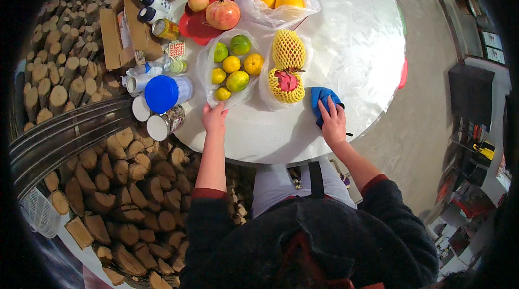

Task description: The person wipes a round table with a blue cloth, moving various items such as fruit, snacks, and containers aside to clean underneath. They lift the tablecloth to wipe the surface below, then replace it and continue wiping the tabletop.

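My left hand (215, 119) grips the near edge of a clear plastic bag (206, 82) that holds several green and yellow citrus fruits (238, 81). On the right, my right hand (334, 123) lies on a bunched blue cloth (320, 98), pressed to the round white table (263, 139). Between the hands, a second plastic bag (267, 96) carries a dragon fruit (287, 82) and another fruit (288, 50), both in yellow foam nets. Farther back, two oranges (289, 0) sit in a third plastic bag (251, 9). Beside them, two pomegranates (223, 14) rest on a red dish (194, 27).
Jars, one with a blue lid (161, 94), a can (165, 29), bottles (156, 2) and an open cardboard box (113, 42) crowd the left side. Stacked firewood (134, 208) lies below and left of the table. A black curved rail (77, 127) reaches the jars.
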Motion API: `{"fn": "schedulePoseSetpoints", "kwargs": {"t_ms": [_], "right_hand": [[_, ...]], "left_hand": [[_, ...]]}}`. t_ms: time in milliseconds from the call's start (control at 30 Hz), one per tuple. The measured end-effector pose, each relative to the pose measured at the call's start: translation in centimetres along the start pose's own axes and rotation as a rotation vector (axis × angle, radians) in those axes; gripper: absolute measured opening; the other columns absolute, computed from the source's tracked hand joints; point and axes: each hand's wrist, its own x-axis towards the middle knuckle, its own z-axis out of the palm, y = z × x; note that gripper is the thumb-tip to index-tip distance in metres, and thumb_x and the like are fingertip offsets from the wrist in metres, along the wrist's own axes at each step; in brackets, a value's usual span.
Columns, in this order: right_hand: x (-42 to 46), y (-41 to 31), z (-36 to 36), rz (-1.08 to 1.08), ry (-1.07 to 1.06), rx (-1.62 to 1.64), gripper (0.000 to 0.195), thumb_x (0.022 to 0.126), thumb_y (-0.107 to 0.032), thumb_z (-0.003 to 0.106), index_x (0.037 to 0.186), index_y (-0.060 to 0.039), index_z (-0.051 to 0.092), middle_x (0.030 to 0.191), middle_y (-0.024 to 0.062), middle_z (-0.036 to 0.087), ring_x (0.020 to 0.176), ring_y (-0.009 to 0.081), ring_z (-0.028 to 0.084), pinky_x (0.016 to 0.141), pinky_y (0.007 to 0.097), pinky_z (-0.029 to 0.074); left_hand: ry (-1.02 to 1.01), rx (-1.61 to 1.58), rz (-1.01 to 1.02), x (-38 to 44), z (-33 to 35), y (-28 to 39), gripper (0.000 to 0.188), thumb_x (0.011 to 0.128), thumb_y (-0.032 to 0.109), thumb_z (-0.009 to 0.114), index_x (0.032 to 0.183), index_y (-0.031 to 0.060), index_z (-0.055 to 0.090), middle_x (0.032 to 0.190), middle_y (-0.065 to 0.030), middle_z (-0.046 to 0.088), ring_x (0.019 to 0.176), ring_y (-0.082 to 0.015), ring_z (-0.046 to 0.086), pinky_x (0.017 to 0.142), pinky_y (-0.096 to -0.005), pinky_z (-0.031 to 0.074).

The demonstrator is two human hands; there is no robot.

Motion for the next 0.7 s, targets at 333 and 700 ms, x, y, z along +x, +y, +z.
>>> {"fn": "schedulePoseSetpoints", "kwargs": {"t_ms": [333,700], "right_hand": [[0.3,0.0,-0.4,-0.008,-0.044,-0.065,0.066,0.083,-0.003,0.055,0.145,-0.0243,0.047,0.153,0.0094,0.039,0.128,0.0387,0.042,0.105,0.0495,0.04],[-0.1,-0.6,0.0,-0.041,-0.046,-0.114,0.063,0.085,-0.007,0.056,0.145,-0.0234,0.048,0.153,0.0095,0.037,0.127,0.0378,0.043,0.104,0.049,0.041]], "left_hand": [[0.123,0.573,0.248,1.4,1.9,1.2,0.05,0.084,0.041,0.078,0.113,0.0018,0.066,0.109,-0.0074,0.068,0.09,-0.0159,0.064,0.062,-0.0309,0.055],[0.087,0.442,0.084,-1.3,3.1,3.8,0.061,0.088,0.052,0.07,0.12,-0.0001,0.064,0.109,-0.0083,0.066,0.088,-0.015,0.064,0.056,-0.0289,0.057]]}}
